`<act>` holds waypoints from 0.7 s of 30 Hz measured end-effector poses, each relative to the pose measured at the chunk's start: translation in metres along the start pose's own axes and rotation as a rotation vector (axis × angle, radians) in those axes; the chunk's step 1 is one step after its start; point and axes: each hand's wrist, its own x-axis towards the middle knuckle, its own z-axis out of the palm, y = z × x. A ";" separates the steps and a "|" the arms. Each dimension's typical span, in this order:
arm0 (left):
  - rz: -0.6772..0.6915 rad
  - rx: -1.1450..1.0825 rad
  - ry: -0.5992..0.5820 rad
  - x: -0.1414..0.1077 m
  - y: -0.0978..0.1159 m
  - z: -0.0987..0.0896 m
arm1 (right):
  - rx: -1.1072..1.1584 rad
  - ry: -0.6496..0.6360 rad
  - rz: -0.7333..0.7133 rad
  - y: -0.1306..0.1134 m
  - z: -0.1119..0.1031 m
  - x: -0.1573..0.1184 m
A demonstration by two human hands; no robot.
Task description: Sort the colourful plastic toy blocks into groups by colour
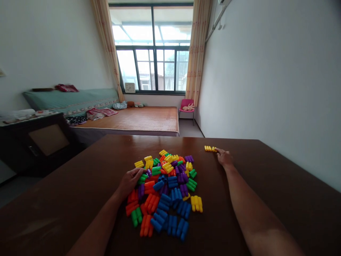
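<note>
No readable words, labels, brands or signs. Closest to writing: pale square clock at foot of window, across room. Small dark marks ring clock face, probably hour numbers, but too tiny and blurred to make out; time likewise unreadable.

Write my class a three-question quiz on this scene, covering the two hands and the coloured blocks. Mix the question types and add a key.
1. Which hand is at the yellow row, set apart to the right of the pile?
2. True or false: the left hand is well away from the pile.
3. Which colour does not show in the pile? A) purple B) white C) green

Key:
1. The right hand.
2. False; it is at the pile's left side.
3. B
</note>
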 end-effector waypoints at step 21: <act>-0.005 0.028 0.044 -0.002 0.007 0.002 | 0.605 -0.722 -0.561 -0.124 -0.052 -0.042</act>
